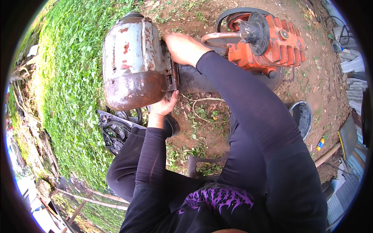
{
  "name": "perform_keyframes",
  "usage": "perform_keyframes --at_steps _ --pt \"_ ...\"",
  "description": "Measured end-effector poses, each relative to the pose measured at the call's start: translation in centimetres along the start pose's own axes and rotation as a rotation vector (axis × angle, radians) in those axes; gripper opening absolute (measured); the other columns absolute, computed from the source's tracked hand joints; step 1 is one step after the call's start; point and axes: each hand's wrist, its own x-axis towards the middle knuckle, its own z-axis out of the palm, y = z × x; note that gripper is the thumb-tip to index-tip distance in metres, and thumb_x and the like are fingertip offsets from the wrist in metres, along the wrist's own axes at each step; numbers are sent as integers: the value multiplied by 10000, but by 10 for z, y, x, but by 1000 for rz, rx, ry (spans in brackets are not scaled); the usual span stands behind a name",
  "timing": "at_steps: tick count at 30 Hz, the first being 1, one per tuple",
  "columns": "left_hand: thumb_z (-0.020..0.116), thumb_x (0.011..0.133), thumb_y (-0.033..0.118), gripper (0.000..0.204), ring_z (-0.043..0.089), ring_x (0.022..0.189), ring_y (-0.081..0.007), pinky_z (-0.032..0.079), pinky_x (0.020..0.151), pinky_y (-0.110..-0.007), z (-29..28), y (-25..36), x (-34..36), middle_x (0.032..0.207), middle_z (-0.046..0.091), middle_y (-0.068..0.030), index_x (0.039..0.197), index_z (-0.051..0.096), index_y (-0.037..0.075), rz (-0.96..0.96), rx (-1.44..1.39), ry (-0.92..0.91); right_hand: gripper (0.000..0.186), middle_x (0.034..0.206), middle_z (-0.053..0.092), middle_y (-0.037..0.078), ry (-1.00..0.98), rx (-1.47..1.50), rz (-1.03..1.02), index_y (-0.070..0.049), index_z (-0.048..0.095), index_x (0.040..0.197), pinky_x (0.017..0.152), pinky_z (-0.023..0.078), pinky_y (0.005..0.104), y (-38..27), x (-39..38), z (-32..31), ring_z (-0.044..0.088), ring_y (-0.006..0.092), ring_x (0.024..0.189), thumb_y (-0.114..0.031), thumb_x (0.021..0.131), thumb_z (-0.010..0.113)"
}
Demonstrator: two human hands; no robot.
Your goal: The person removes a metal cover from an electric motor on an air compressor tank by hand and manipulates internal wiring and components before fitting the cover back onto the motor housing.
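Note:
A grey electric motor [130,50], its paint chipped, has a rusty brown end cover [134,90] towards me. It sits by a metal mounting plate [175,77] at the left end of a dark tank [194,79]. My left hand [163,105] reaches under the motor's near end, thumb up against the plate; its other fingers are hidden beneath the motor. At the far side of the plate my right hand [184,48] is closed against the motor's base. Whatever its fingers hold is out of sight.
An orange finned compressor pump [272,39] with a copper pipe [219,35] and a black pulley wheel [243,15] stands at the right. A dark bucket [302,118], a yellow bottle [320,144] and a black fan assembly [116,134] lie around. Pale cord [196,110] loops on the soil.

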Motion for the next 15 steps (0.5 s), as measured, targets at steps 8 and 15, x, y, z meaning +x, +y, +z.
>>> perform_keyframes --at_steps 8,15 --pt "470 981 266 548 324 1407 -387 185 1180 -469 23 -29 -19 1494 388 -242 1433 411 -37 50 -32 105 923 1590 101 274 -306 149 61 14 133 1525 1167 214 597 -7 -11 -14 167 358 1478 6 704 556" --pt "442 949 185 501 322 1395 -404 206 1175 -505 61 -38 -21 1486 405 -217 1422 455 22 38 167 285 1085 1596 82 271 -276 161 16 33 5 1531 1161 210 615 4 -24 -9 183 389 1469 -70 680 668"
